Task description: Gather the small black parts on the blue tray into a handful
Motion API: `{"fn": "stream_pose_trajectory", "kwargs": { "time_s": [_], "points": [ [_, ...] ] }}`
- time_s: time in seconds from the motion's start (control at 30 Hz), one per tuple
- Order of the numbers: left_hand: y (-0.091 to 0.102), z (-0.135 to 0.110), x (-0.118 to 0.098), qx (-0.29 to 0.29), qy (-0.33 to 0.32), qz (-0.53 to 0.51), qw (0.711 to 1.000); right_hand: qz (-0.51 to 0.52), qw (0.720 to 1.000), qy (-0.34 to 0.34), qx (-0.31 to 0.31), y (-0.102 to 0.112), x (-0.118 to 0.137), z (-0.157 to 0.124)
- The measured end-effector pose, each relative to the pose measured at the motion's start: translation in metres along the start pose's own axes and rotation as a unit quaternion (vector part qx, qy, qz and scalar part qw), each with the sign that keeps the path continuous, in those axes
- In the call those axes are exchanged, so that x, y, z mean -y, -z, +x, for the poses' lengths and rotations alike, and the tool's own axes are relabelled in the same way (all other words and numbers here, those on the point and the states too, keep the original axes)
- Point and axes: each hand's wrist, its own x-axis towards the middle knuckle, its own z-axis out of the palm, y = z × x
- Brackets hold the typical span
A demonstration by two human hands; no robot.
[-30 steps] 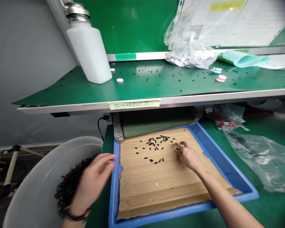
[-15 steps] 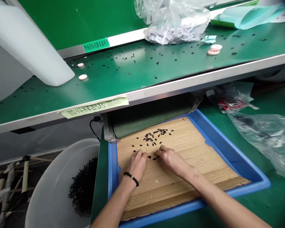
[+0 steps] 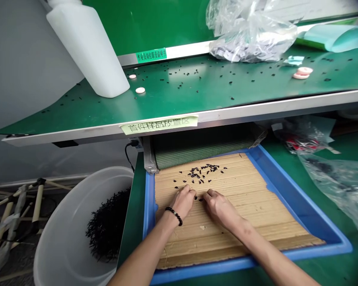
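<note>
Both my hands rest on a slatted bamboo mat (image 3: pixel 250 202) lying in a blue plastic tray (image 3: pixel 289 198). A loose scatter of small dark dried bits (image 3: pixel 201 173) lies on the mat just beyond my fingers. My left hand (image 3: pixel 183 201), with a black bead bracelet at the wrist, has its fingertips curled down at the bits. My right hand (image 3: pixel 220 208) faces it, with a few bits between the two hands. Whether either hand pinches anything is hidden by the fingers.
Left of the tray, a large white plastic tub (image 3: pixel 56 234) holds a dark heap of strands (image 3: pixel 109 226). Overhead, a green shelf (image 3: pixel 197 101) carries scattered dark bits, a white plastic bottle (image 3: pixel 86 51) and a crumpled plastic bag (image 3: pixel 250 33). Another clear bag (image 3: pixel 337 186) lies right of the tray.
My left hand has come from over the tub onto the mat, next to my right hand. My right hand has shifted left, and the view has swung slightly.
</note>
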Motion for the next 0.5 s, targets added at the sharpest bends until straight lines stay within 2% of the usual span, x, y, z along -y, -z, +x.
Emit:
{"fn": "stream_pose_trajectory", "kwargs": {
  "time_s": [0.13,0.23,0.3,0.37,0.4,0.43,0.5],
  "points": [
    [0.001,0.001,-0.004,0.019,0.007,0.044,0.999,0.017,1.0,-0.016,-0.015,-0.005,-0.002,-0.001],
    [0.004,0.001,-0.007,0.012,0.022,0.027,0.999,0.048,0.998,-0.032,-0.021,-0.004,-0.003,-0.003],
    [0.007,-0.001,-0.01,-0.013,0.042,-0.037,0.998,0.112,0.992,-0.044,-0.042,0.001,-0.001,-0.006],
    [0.011,-0.005,-0.013,-0.02,0.079,-0.163,0.983,0.205,0.974,-0.049,-0.082,0.011,0.004,-0.011],
    [0.013,-0.008,-0.015,-0.01,0.101,-0.249,0.963,0.251,0.961,-0.044,-0.107,0.016,0.009,-0.014],
    [0.015,-0.013,-0.017,0.006,0.121,-0.345,0.931,0.29,0.947,-0.034,-0.132,0.021,0.014,-0.017],
    [0.017,-0.022,-0.023,0.035,0.151,-0.532,0.833,0.336,0.928,0.002,-0.164,0.029,0.029,-0.022]
  ]
}}
